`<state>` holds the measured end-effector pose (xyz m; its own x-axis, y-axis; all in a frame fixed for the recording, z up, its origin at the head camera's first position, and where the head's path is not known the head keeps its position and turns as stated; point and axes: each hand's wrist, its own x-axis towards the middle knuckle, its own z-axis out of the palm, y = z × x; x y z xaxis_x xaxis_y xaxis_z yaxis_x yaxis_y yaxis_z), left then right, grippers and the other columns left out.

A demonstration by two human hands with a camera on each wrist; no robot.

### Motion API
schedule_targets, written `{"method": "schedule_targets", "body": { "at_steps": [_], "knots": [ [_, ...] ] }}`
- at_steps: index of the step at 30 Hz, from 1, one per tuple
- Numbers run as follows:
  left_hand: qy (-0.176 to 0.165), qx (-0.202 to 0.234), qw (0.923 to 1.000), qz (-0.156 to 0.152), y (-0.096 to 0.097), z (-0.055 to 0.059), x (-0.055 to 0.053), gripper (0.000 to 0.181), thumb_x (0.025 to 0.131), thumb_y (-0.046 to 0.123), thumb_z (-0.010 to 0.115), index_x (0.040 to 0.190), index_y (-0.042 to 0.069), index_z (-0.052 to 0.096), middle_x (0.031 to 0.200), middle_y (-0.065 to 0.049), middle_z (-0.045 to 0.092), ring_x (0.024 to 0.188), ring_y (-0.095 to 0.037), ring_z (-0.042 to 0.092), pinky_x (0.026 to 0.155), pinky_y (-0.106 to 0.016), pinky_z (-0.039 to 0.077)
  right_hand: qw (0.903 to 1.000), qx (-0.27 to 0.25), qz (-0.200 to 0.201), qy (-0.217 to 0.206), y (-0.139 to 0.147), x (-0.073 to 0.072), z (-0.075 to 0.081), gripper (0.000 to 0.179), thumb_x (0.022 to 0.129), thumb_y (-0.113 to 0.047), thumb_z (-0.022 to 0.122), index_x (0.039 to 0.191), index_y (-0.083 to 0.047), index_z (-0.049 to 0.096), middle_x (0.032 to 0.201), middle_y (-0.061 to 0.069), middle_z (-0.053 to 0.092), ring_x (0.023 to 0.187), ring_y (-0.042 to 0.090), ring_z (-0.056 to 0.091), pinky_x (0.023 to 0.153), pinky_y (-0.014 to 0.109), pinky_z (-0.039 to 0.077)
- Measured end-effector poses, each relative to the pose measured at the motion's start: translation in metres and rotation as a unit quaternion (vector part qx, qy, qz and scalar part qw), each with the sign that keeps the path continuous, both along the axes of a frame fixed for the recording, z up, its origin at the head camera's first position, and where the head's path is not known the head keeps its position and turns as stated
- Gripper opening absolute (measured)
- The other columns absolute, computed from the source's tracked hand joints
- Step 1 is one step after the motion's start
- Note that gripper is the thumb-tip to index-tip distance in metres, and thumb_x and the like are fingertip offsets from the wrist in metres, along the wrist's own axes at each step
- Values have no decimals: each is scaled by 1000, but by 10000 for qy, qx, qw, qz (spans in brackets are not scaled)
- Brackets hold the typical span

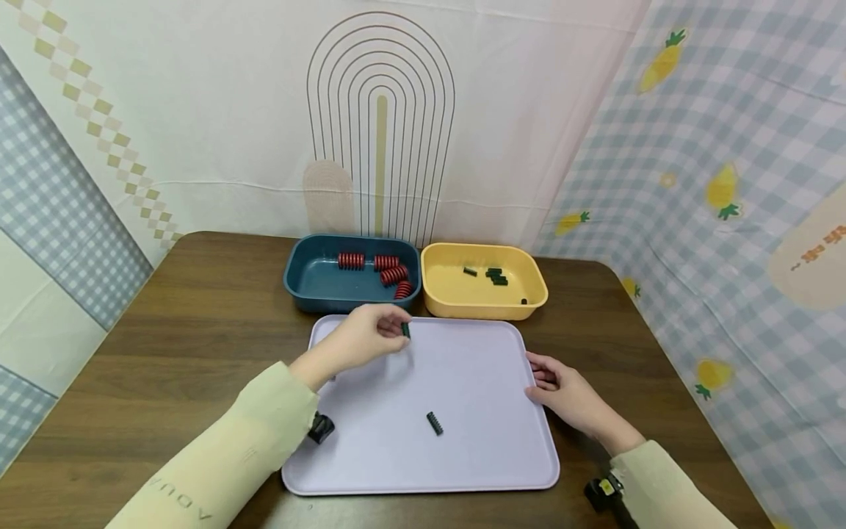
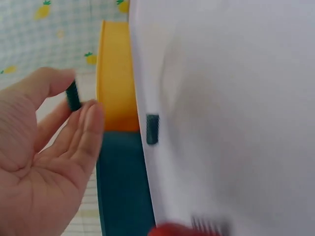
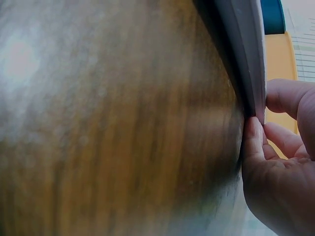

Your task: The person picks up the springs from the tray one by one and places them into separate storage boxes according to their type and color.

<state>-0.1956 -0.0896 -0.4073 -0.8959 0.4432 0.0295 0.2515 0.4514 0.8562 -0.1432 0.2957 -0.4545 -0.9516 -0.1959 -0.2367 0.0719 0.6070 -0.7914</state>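
Note:
My left hand (image 1: pixel 363 336) pinches a small dark green spring (image 2: pixel 73 96) between thumb and fingers, above the lilac tray (image 1: pixel 476 367) near its far edge. My right hand (image 1: pixel 568 395) grips the tray's right rim, with the thumb on one side and fingers on the other. Another green spring (image 1: pixel 434 423) lies on the tray's front half. In the left wrist view a green spring (image 2: pixel 152 129) lies close to the tray's far edge. A blurred red object (image 2: pixel 174 230) shows at the bottom of that view, with a dark blurred shape beside it.
Behind the tray, a blue bin (image 1: pixel 311 283) holds several red springs (image 1: pixel 394 275). Touching it on the right, a yellow bin (image 1: pixel 456 294) holds several green springs (image 1: pixel 496 275). Everything stands on a brown wooden table (image 1: pixel 178 345) before hanging cloths.

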Motion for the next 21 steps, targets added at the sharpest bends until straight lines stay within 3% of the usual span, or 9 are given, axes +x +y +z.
{"method": "schedule_targets", "body": {
  "at_steps": [4,11,16,21],
  "knots": [
    [101,565,9971,498,25,4,-14,33,85,15,75,116,10,65,107,-5,66,96,-13,63,83,-29,53,10000,-25,34,11,-1,1,1,64,90,-17,71,146,-11,41,129,12,52,115,25,52,89,25,49],
    [194,1438,9829,1136,65,0,-36,33,86,12,74,118,9,64,107,-3,64,97,-13,64,80,-23,53,10000,-56,27,41,0,1,-1,64,89,-17,71,146,-12,42,127,11,52,114,24,52,89,26,49],
    [210,1488,9793,1356,81,-4,-52,34,87,13,74,119,8,63,106,-4,63,97,-13,63,79,-23,53,10000,-17,-11,-3,-1,0,0,64,89,-18,72,146,-13,43,126,11,53,114,24,52,90,27,49],
    [219,1127,9825,1464,90,-7,-61,35,88,12,72,121,7,62,109,-5,62,99,-13,62,80,-23,53,10000,-12,-9,-11,-1,0,1,64,89,-17,71,146,-12,42,128,11,52,114,24,52,91,28,49]
  ]
}}
